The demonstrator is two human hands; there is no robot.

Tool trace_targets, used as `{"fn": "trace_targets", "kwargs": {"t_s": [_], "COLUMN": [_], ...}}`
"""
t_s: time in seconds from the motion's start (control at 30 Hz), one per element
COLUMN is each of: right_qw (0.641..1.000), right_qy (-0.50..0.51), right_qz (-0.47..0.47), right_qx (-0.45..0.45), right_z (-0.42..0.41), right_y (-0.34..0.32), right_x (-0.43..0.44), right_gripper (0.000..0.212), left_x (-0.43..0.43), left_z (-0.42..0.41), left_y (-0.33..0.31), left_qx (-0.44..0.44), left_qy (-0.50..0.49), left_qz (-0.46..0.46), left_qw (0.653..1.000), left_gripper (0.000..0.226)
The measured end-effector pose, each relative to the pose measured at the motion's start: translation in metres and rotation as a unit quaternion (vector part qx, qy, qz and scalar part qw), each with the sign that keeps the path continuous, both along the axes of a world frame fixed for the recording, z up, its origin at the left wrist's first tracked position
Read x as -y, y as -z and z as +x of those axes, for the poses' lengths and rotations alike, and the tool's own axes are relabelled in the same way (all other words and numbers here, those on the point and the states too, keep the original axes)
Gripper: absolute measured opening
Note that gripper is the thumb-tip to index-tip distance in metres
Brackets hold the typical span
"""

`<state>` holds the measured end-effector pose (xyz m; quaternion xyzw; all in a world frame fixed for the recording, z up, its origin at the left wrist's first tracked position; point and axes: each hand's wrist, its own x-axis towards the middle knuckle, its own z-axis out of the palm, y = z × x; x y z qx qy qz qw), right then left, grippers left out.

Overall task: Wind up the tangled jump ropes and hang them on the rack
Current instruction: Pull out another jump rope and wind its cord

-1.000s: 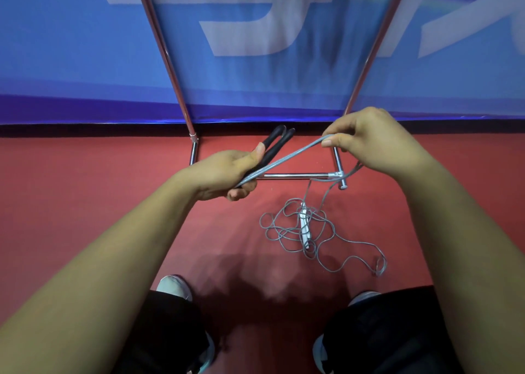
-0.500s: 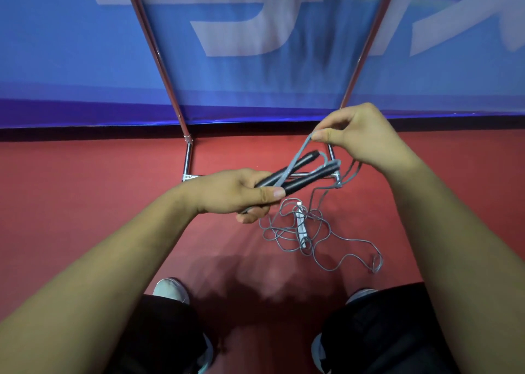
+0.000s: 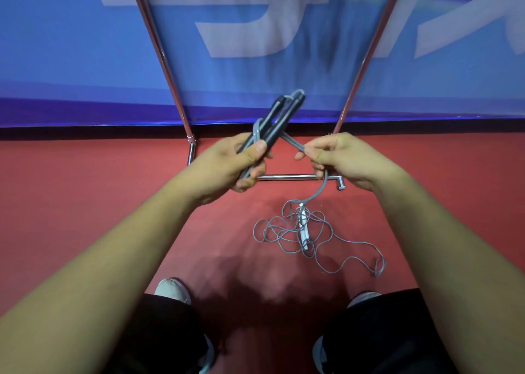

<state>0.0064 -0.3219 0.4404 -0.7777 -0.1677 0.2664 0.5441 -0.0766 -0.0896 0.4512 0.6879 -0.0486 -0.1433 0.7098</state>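
My left hand [image 3: 227,165] grips two black jump-rope handles [image 3: 279,118] held side by side, their tips pointing up and away. A grey rope is looped round the handles. My right hand [image 3: 341,158] pinches this grey rope [image 3: 292,143] just right of the handles. From that hand the rope drops to a tangled grey pile [image 3: 301,231] on the red floor, where a white handle [image 3: 303,226] lies among the loops. The chrome rack [image 3: 287,177] stands just beyond my hands, its two uprights [image 3: 159,50] rising out of view.
A blue banner [image 3: 71,61] with white lettering closes off the far side behind the rack. My two shoes [image 3: 172,290] and dark trouser legs are at the bottom edge. The red floor [image 3: 85,192] stretches to both sides.
My left hand tilted the black handles from nearly level to pointing up and away. My right hand came down and toward me with the rope, bringing it round the handles.
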Motion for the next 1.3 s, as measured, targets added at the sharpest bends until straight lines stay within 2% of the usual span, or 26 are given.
{"fn": "trace_targets", "kwargs": {"t_s": [0.07,0.17,0.3,0.43,0.57,0.67,0.73,0.77,0.83,0.9,0.97,1.13,1.3], "right_qw": [1.000,0.999,0.999,0.997,0.998,0.999,0.997,0.996,0.996,0.995,0.991,0.985,0.958], "right_qy": [-0.011,-0.019,-0.015,-0.049,-0.013,-0.021,-0.041,-0.046,-0.053,-0.060,-0.064,-0.024,0.013], "right_qz": [0.009,0.002,-0.016,-0.063,-0.008,-0.038,-0.068,-0.072,-0.064,-0.055,-0.068,-0.080,-0.135], "right_qx": [-0.014,-0.027,-0.026,-0.013,-0.066,-0.032,0.001,0.011,0.023,0.049,0.097,0.154,0.254], "right_z": [-0.002,-0.005,-0.004,-0.011,-0.016,-0.021,-0.026,-0.029,-0.033,-0.038,-0.041,-0.043,-0.035], "right_y": [0.000,-0.001,-0.005,-0.007,-0.013,-0.021,-0.026,-0.028,-0.034,-0.043,-0.051,-0.054,-0.056], "right_x": [-0.002,-0.005,0.000,0.000,-0.004,-0.008,-0.012,-0.014,-0.018,-0.023,-0.027,-0.031,-0.031], "right_gripper": [0.019,0.021,0.016,0.016,0.011,0.012,0.015,0.017,0.019,0.020,0.017,0.009,0.008], "left_x": [-0.003,-0.013,-0.025,-0.034,-0.042,-0.045,-0.049,-0.052,-0.058,-0.058,-0.051,-0.035,0.003], "left_z": [0.004,0.006,0.009,0.013,0.019,0.022,0.024,0.025,0.026,0.026,0.026,0.022,0.010], "left_y": [-0.001,-0.005,-0.008,-0.007,-0.003,-0.004,-0.001,0.002,0.008,0.011,0.013,0.024,0.033], "left_qx": [0.020,0.041,0.049,0.056,0.039,0.022,0.025,0.038,0.074,0.104,0.130,0.076,0.090], "left_qy": [-0.057,-0.090,-0.111,-0.150,-0.235,-0.302,-0.317,-0.312,-0.275,-0.235,-0.185,-0.033,0.163], "left_qz": [-0.010,-0.015,0.014,0.031,0.038,0.018,0.046,0.099,0.268,0.430,0.514,0.595,0.585], "left_qw": [0.998,0.995,0.992,0.987,0.970,0.953,0.947,0.944,0.920,0.866,0.827,0.800,0.789], "left_gripper": [0.016,0.034,0.011,0.013,0.015,0.019,0.023,0.024,0.027,0.037,0.042,0.036,0.042]}}
